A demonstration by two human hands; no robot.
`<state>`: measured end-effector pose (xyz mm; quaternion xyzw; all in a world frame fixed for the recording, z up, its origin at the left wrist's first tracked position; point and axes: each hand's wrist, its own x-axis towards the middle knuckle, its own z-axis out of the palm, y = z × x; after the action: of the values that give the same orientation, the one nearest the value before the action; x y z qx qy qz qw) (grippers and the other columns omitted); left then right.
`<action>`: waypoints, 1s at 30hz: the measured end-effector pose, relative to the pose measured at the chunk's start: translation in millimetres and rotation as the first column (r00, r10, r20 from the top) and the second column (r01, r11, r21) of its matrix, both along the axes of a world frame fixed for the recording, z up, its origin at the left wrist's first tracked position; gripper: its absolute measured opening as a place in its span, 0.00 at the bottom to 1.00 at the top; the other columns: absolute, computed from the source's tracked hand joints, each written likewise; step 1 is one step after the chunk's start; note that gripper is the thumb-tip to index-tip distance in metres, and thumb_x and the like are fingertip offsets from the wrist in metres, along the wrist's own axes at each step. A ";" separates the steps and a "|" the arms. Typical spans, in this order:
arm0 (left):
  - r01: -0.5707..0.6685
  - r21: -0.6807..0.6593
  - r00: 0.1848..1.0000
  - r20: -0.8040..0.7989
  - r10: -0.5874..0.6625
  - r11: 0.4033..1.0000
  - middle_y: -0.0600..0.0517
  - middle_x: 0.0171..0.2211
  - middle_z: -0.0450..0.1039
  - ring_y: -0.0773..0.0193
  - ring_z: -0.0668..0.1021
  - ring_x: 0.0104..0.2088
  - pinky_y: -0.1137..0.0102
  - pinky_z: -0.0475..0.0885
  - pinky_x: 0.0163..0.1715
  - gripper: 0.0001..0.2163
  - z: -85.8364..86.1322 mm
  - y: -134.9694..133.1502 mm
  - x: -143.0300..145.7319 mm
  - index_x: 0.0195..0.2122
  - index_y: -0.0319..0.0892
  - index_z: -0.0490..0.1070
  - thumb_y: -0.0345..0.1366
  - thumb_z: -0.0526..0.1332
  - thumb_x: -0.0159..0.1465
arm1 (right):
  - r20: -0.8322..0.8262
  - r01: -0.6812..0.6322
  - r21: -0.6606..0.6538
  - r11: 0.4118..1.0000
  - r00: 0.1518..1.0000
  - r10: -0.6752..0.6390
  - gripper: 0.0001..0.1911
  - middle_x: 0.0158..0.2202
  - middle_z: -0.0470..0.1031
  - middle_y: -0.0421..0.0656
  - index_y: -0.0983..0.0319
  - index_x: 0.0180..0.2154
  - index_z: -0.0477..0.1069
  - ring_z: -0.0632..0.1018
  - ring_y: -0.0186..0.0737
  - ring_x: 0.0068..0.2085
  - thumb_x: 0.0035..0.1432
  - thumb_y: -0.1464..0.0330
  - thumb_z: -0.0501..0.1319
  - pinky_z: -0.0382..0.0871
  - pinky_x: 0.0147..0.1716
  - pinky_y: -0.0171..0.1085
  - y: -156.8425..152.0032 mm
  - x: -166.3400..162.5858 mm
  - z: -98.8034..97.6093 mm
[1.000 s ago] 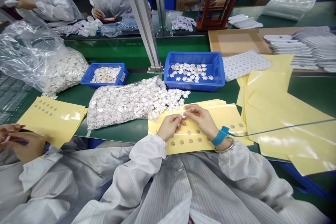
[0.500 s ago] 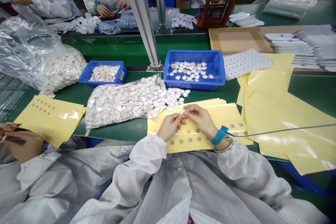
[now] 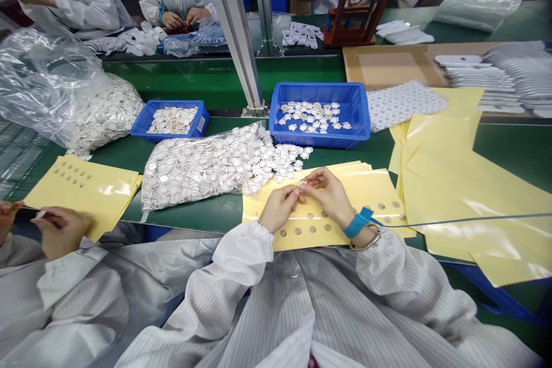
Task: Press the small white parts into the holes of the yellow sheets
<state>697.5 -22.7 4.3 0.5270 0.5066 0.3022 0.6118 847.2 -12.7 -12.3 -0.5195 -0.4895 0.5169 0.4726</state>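
Fingers of the left hand (image 3: 279, 208) and the right hand (image 3: 331, 194) are curled in and brought together just below the centre of the frame. A small white disc (image 3: 302, 185) is pinched between their tips. The disc is largely covered by the fingers, so its face cannot be made out. A blue wrist strap (image 3: 359, 223) is worn on the right wrist, and a thin cord is led from it to the right edge of the frame. Under both hands a yellow sheet (image 3: 371, 190) punched with round holes is laid on the green table (image 3: 202, 215); its near edge is hidden by the white sleeves. Just left of the hands a clear bag (image 3: 194, 168) of similar discs is spilled open. Above the hands a blue tray (image 3: 319, 92) with a few discs is set. A smaller blue tray (image 3: 143, 126) at the upper left carries a white label on its end, too small to be read. At the lower left something thin and pale is held by a co-worker's hand (image 3: 62, 230), too blurred to be identified.
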 end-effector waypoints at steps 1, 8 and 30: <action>0.011 0.013 1.000 0.014 -0.011 1.000 0.57 0.17 0.57 0.71 0.61 0.19 0.74 0.55 0.19 0.14 2.4 -0.2 -0.3 0.26 0.39 0.70 0.44 0.54 0.61 | -0.017 -0.023 -0.002 1.000 1.000 0.023 0.18 0.31 0.74 0.41 0.60 0.35 0.69 0.75 0.40 0.35 0.44 0.59 0.68 0.70 0.38 0.41 -0.3 -0.2 3.2; -0.117 -0.085 0.965 0.226 0.133 0.990 0.54 0.24 0.69 0.75 0.62 0.18 0.76 0.57 0.17 0.10 23.6 2.8 -1.2 0.34 0.37 0.73 0.39 0.57 0.60 | 0.213 -0.122 0.194 0.973 0.974 0.080 0.11 0.30 0.77 0.42 0.61 0.28 0.74 0.76 0.40 0.34 0.51 0.59 0.64 0.70 0.37 0.40 22.4 13.7 41.2; -0.258 -0.375 0.852 0.346 0.392 0.890 0.43 0.47 0.74 0.54 0.71 0.54 0.64 0.58 0.60 0.13 30.0 -29.2 -56.5 0.39 0.34 0.75 0.24 0.62 0.51 | 0.639 -0.559 0.219 0.800 0.702 0.315 0.04 0.36 0.74 0.43 0.57 0.33 0.75 0.71 0.42 0.40 0.56 0.64 0.63 0.63 0.41 0.43 -30.0 -23.6 -10.7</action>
<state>641.0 -51.9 34.2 0.2519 0.4900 0.4219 0.7200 823.6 -42.7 -23.0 -0.4081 -0.8133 0.3245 0.2583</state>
